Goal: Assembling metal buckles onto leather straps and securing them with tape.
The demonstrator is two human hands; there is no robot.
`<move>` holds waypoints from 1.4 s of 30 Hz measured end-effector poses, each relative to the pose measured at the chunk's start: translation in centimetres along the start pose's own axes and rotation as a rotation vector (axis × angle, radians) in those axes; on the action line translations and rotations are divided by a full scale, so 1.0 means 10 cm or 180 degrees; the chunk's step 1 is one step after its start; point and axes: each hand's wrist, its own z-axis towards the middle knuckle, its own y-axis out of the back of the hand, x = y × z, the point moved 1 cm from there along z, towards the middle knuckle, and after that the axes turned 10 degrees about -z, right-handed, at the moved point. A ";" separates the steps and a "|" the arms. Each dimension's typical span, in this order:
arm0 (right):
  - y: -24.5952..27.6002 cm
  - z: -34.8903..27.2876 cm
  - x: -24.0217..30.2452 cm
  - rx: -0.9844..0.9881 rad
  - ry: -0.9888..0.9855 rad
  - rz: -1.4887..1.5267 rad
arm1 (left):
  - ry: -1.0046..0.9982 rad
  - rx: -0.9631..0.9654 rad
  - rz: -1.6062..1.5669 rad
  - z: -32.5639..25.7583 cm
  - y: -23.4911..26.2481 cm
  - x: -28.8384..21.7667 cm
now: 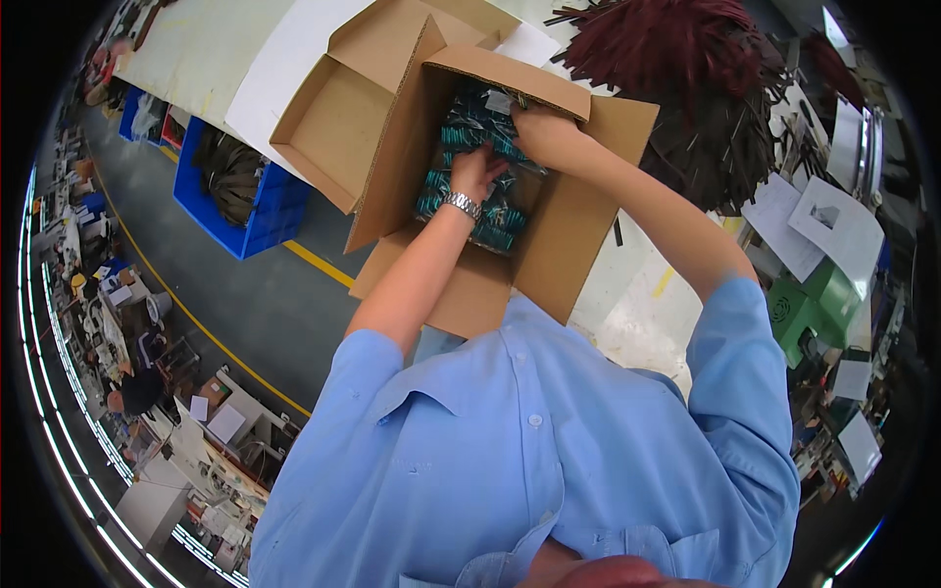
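An open cardboard box (564,250) stands with its flaps folded outward. Clear plastic packets (497,227) with teal-green contents lie in it, in several rows. Both my hands reach inside. My left hand (474,172), with a metal watch (462,204) at the wrist, rests on the packets near the middle; its visible fingers are apart. Along the far right inner side, my right hand (545,137) has its fingers curled onto a packet by the far flap. Those fingertips are partly hidden. What exactly is inside the packets is too small to make out.
A shallow cardboard tray (338,122) lies left of the box on the worktable (627,299). Bundles of dark red strips (667,49) and dark brown strips (691,147) are piled at right. Beyond are papers (838,220), a green machine (809,309) and a blue crate (221,220).
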 end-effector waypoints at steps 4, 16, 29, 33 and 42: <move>0.55 -1.33 0.44 -0.1713 0.0582 0.1351 | -0.0074 -0.0021 0.0392 0.11 -0.14 -0.14; -2.36 -4.87 0.99 -0.1085 -0.3544 0.3385 | 0.0265 0.1134 0.2780 -0.33 -0.27 -1.23; -3.77 -6.63 0.26 -0.2505 -0.4233 0.1971 | -0.2657 0.2622 0.4007 -3.77 -0.91 1.71; -3.65 -6.67 -0.46 -0.2579 -0.3349 0.1361 | -0.2607 0.4408 0.5186 -3.14 -0.62 3.25; -4.14 -6.71 -1.19 -0.1653 -0.1717 0.0532 | -0.3222 0.5107 0.5822 -2.58 -0.58 4.51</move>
